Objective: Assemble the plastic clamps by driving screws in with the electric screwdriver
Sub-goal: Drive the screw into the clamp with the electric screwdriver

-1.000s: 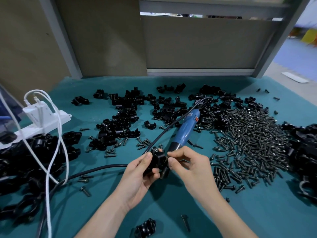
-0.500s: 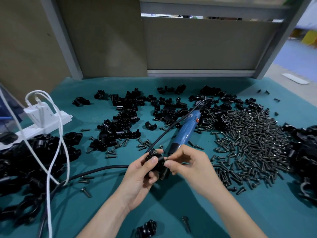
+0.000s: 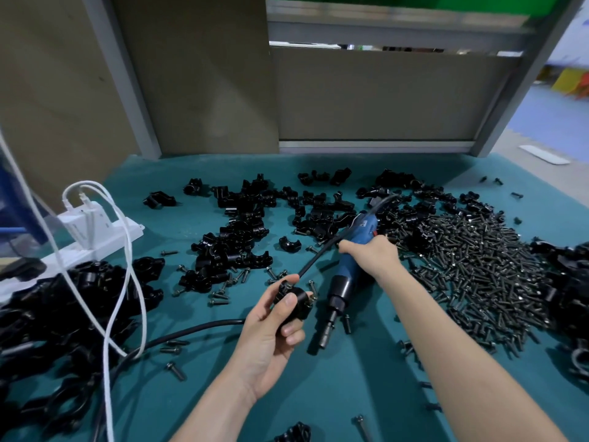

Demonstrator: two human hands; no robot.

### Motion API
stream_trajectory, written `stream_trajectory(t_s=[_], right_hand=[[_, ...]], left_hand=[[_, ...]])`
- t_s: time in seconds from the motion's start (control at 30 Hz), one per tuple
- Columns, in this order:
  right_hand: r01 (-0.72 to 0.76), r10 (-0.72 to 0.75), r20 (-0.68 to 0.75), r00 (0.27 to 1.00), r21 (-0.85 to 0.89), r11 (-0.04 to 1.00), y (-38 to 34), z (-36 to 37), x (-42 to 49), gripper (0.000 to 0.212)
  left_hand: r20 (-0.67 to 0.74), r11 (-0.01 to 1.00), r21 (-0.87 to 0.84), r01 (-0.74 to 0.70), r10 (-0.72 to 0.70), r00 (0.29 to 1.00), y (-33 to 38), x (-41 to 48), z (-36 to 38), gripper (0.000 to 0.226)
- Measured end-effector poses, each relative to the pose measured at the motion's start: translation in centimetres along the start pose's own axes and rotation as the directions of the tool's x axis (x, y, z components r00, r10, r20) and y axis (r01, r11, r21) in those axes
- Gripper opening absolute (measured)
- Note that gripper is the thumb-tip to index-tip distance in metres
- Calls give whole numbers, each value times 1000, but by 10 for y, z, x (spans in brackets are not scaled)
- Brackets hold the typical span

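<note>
While my left hand (image 3: 271,333) is pinching a rounded black plastic clamp (image 3: 294,303) above the teal mat (image 3: 350,393), my right hand (image 3: 374,253) is gripping the smooth blue electric screwdriver (image 3: 345,275) beside it, label unreadable.

Light even and diffuse, from above; moderately bright. Soft shadows on mat (image 3: 350,393) under left hand (image 3: 271,339), right hand (image 3: 373,255), screwdriver (image 3: 345,279). Black clamp (image 3: 294,303) and part piles (image 3: 239,237) lose detail. Screws (image 3: 478,266) show faint glints. Upper frame smeared by motion blur. Posts (image 3: 129,90) bow at edges: wide-angle distortion. Far-right background brighter, out of focus.
</note>
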State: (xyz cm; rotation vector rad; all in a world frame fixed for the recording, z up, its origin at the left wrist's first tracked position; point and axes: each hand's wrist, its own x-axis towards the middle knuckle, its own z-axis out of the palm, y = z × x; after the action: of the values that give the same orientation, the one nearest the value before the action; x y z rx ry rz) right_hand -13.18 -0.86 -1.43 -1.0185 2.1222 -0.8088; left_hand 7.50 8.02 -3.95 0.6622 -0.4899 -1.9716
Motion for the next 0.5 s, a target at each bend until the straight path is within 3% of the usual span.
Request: stream_trajectory(t_s=[0.1, 0.2, 0.27, 0.33, 0.5], right_hand=[[-12, -8, 43, 999, 439, 898, -2, -11, -3, 25], [-117, -42, 201, 979, 712, 693, -6, -31, -13, 33], [-173, -106, 294, 950, 777, 605, -8, -41, -21, 44], [-175, -173, 322, 931, 808, 563, -7, -44, -27, 38], [-49, -306, 167, 938, 933, 357, -8, -48, -33, 8]], left_hand=[[-32, 999, -23, -49, 49, 998, 6, 3, -4, 30], [-88, 997, -5, -81, 80, 993, 9, 5, -5, 28], [-102, 996, 5, -87, 87, 991, 9, 6, -7, 26], [-95, 997, 9, -76, 76, 993, 10, 7, -7, 26], [-22, 988, 157, -12, 15, 1000, 8, 3, -5, 29]])
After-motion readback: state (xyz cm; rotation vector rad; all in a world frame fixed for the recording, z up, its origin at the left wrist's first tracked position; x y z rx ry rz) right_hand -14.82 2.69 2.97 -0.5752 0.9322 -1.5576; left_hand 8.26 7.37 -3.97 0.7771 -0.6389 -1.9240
